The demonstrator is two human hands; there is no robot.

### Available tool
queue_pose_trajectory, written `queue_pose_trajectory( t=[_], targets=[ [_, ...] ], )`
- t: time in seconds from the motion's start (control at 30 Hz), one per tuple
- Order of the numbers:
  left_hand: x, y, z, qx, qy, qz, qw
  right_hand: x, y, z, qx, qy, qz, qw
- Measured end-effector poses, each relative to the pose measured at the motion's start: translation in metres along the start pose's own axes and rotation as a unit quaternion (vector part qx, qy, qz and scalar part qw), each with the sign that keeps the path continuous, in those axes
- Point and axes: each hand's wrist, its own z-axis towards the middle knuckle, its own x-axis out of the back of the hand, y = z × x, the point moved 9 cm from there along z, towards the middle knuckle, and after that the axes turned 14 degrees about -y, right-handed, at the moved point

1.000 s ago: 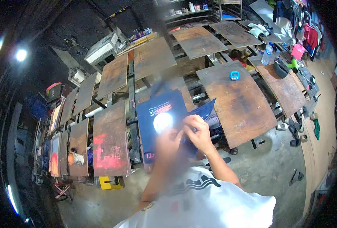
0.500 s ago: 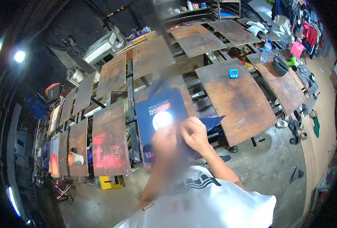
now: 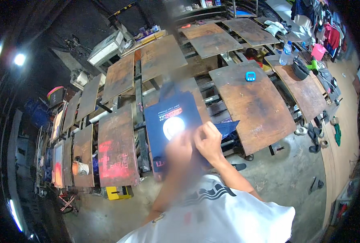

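A dark blue tote bag with a bright white disc and light lettering lies flat on a board in front of me, its handle toward the far side. Over its right edge, my right hand is closed in a pinch; whatever is between the fingertips is too small to make out. My left hand hovers beside it, above the bag's lower part, its fingers blurred. A dark blue piece of cloth sticks out just right of my right hand.
Worn boards stand in rows on metal frames, with gaps between. A blue digital timer sits on the right board. Farther right are a plastic bottle and a dark pouch. A white-and-orange tub rests on a left board.
The view has shifted very slightly. Both hands stay close together over the bag, with only a small movement of the fingers.
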Motion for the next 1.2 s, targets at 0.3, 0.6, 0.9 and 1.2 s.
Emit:
queue_pose_trajectory(
  t=[0.3, 0.6, 0.9, 1.2],
  targets=[
    [-0.005, -0.004, 0.011, -0.041, 0.004, -0.013, 0.999, -0.005, 0.002, 0.005, 0.039, 0.024, -0.052, 0.998],
    [0.003, -0.016, 0.007, -0.098, 0.029, 0.015, 0.995, -0.026, 0.007, 0.012, 0.026, -0.102, 0.006, 0.994],
    [0.002, -0.005, 0.006, -0.141, 0.027, 0.034, 0.989, -0.023, 0.001, 0.012, 0.046, -0.067, -0.027, 0.996],
    [-0.005, -0.005, 0.009, -0.123, 0.002, -0.009, 0.992, -0.019, 0.012, 0.009, 0.012, -0.036, -0.032, 0.999]
  ],
)
